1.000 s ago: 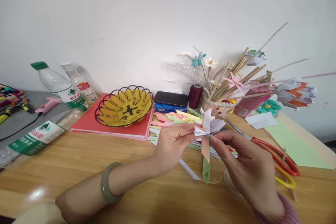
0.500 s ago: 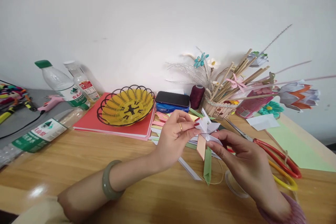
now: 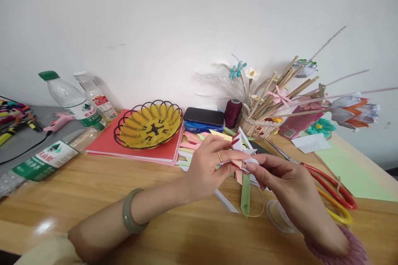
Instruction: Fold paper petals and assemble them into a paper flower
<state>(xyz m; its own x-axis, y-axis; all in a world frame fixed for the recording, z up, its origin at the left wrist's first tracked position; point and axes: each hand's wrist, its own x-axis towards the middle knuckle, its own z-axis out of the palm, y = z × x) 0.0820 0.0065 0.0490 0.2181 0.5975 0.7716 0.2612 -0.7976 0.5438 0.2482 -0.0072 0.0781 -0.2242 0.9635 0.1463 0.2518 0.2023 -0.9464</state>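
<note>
Both of my hands meet over the table around a small folded paper piece (image 3: pixel 239 144), white with pointed flaps and a peach part beneath. My left hand (image 3: pixel 207 163), with a ring and a green bangle, is closed on its left side, fingers across the front. From the right, my right hand (image 3: pixel 289 178) pinches a white flap between thumb and fingers. The fingers hide much of the fold. Below them lie a green folded paper strip (image 3: pixel 245 196) and a white strip (image 3: pixel 226 201). More coloured paper strips (image 3: pixel 188 145) lie behind my left hand.
A yellow woven basket (image 3: pixel 133 126) rests on red paper (image 3: pixel 102 143). Plastic bottles (image 3: pixel 46 159) and a pink glue gun (image 3: pixel 59 123) are left. Behind stand a phone (image 3: pixel 203 116), a thread spool (image 3: pixel 233 114) and a flower holder (image 3: pixel 256 128). Scissors (image 3: pixel 331 184) and a clear roll (image 3: pixel 280 216) lie right.
The paper piece has turned in my fingers, and its peach strip now shows less. My left fingers have shifted rightward across its front, closer to my right fingertips.
</note>
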